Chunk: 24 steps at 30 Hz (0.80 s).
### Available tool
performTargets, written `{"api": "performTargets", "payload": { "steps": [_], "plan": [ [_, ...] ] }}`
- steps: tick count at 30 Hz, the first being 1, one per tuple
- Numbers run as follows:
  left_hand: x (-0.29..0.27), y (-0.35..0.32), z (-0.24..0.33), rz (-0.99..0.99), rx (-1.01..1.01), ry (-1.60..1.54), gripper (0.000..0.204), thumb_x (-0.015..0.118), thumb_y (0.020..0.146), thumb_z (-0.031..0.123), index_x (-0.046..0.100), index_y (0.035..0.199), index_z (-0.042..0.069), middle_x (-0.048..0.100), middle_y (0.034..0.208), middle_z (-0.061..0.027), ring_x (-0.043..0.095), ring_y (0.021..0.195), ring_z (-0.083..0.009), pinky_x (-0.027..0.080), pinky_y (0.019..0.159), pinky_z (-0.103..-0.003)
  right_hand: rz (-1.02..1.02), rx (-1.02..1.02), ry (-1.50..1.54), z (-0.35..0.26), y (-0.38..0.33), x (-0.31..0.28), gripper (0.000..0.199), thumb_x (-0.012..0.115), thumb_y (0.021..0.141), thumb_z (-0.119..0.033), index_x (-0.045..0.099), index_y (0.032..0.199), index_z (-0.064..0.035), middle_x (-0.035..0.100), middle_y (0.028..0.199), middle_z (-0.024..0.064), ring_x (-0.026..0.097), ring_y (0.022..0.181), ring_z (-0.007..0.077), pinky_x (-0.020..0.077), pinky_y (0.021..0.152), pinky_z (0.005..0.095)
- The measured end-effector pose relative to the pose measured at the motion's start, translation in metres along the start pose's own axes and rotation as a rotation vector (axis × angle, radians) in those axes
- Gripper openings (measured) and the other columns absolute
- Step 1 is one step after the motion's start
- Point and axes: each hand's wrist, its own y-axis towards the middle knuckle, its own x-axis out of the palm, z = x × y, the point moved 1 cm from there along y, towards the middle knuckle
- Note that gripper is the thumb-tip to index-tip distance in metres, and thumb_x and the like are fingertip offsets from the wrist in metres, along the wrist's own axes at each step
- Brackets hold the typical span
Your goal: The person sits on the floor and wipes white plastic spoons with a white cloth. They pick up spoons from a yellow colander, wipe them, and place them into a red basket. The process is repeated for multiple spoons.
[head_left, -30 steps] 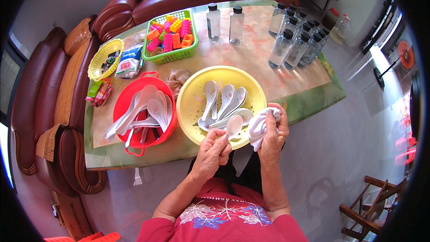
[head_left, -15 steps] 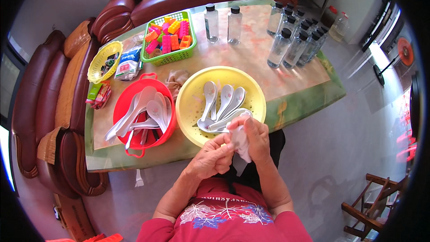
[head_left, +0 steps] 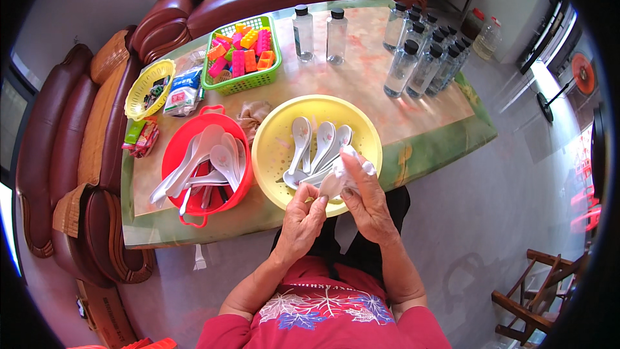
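Note:
My left hand (head_left: 302,221) pinches a white soup spoon (head_left: 330,186), its bowl showing above the fingertips at the near rim of a yellow colander (head_left: 263,174). A white cloth (head_left: 351,174) is bunched in my right hand (head_left: 369,212), whose fingers press it against the spoon's side. Inside the colander lie several white patterned soup spoons (head_left: 301,139), handles mostly pointing away from me. To the left stands a red basin (head_left: 169,158) holding white ladles and spoons (head_left: 205,148), some handles jutting over its left rim. The spoon's handle is hidden by my fingers.
Behind the basin are a green basket (head_left: 258,79) of toy bricks, a yellow basket (head_left: 135,105), a plastic packet (head_left: 185,94) and red snack packs (head_left: 143,141). Several black-capped bottles (head_left: 423,71) crowd the far right of the table, with two others (head_left: 336,39) further left.
Both hands have moved slightly up and away from me, over the colander's near rim. The right hand has turned its cloth upward, and the spoon's bowl now shows between the hands.

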Motion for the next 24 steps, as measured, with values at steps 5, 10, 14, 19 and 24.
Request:
{"api": "performTargets", "payload": {
  "steps": [5,10,14,19,24],
  "plan": [
    [0.005,-0.005,-0.002,-0.001,0.106,0.167,0.009,0.045,0.097,0.013,0.041,0.093,0.006,0.039,0.066,0.0046,0.031,0.057,-0.0015,0.027,0.049,-0.019,0.139,0.249,0.364,0.008,-0.001,0.000,0.064,0.061,0.078,0.008,0.038,0.135,-0.0078,0.057,0.114,0.0114,0.055,0.099,0.0142,0.0458,0.084,0.0269],
    [0.007,-0.002,0.000,-0.017,0.147,0.219,0.006,0.044,0.097,0.010,0.039,0.096,0.006,0.037,0.064,0.0049,0.031,0.056,-0.0020,0.026,0.048,-0.019,0.222,0.233,0.255,0.024,-0.008,0.000,0.052,0.060,0.081,0.005,0.042,0.128,-0.0061,0.057,0.112,0.0103,0.055,0.099,0.0120,0.0460,0.082,0.0250],
    [0.000,0.004,0.000,-0.023,0.035,0.012,0.009,0.044,0.096,0.012,0.038,0.103,0.008,0.037,0.061,0.0049,0.030,0.047,-0.0021,0.024,0.042,-0.018,0.545,0.123,0.533,0.007,-0.002,-0.001,0.044,0.055,0.085,-0.003,0.041,0.126,-0.0057,0.052,0.118,0.0156,0.053,0.104,0.0175,0.0457,0.087,0.0298],
    [0.006,0.005,0.001,-0.081,-0.071,-0.230,0.017,0.039,0.093,0.007,0.037,0.109,0.009,0.037,0.061,0.0044,0.028,0.044,-0.0027,0.023,0.039,-0.018,0.122,-0.257,-0.077,-0.003,0.000,0.011,0.041,0.062,0.074,0.001,0.052,0.113,-0.0056,0.050,0.117,0.0172,0.043,0.113,0.0357,0.0369,0.095,0.0440],
    [0.008,0.003,-0.011,-0.035,0.226,0.103,0.023,0.035,0.092,0.004,0.037,0.114,0.007,0.042,0.072,0.0031,0.031,0.049,-0.0019,0.025,0.042,-0.016,0.084,-0.148,-0.078,-0.003,0.008,0.010,0.035,0.065,0.069,0.005,0.057,0.101,-0.0079,0.052,0.114,0.0151,0.049,0.107,0.0336,0.0422,0.088,0.0401]
  ]
}}
